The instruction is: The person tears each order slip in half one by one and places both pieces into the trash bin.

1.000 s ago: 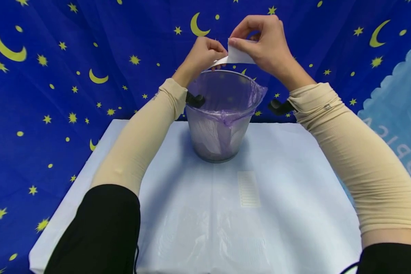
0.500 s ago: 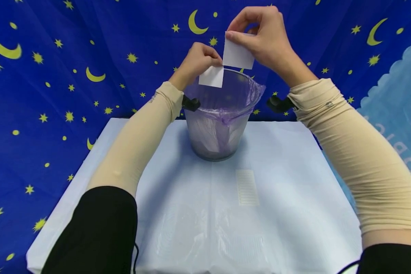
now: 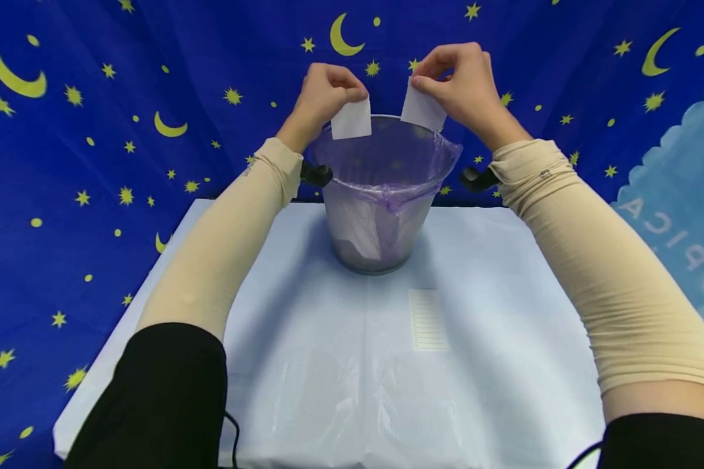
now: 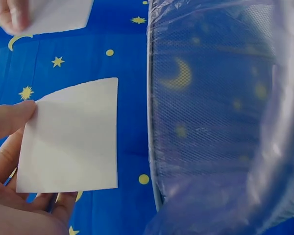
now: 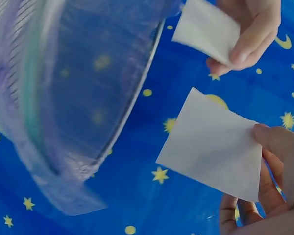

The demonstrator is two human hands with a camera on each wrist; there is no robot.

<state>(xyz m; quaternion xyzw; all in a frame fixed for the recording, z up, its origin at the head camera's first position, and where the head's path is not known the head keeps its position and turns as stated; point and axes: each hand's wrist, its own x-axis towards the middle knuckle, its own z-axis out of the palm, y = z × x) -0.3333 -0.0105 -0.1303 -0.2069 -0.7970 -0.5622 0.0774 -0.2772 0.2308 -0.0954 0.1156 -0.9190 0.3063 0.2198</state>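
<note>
My left hand (image 3: pixel 325 88) pinches a small white paper piece (image 3: pixel 351 119) by its top edge, just above the far left rim of a mesh bin (image 3: pixel 381 195) lined with a purple bag. My right hand (image 3: pixel 457 81) pinches a second white paper piece (image 3: pixel 423 109) over the far right rim. The two pieces hang apart, side by side. In the left wrist view the left piece (image 4: pixel 71 139) sits between thumb and fingers beside the bin wall (image 4: pixel 210 122). The right wrist view has the right piece (image 5: pixel 213 147) held beside the bin (image 5: pixel 88 98).
The bin stands at the back middle of a table under a pale blue plastic cover (image 3: pixel 357 365). A lined paper slip (image 3: pixel 428 319) lies under the cover in front of the bin. A dark blue star-and-moon cloth (image 3: pixel 123 98) hangs behind and to the sides.
The one paper came apart into two pieces. Both hands then moved apart and dropped lower, each with its own piece, to just above the bin's rim.
</note>
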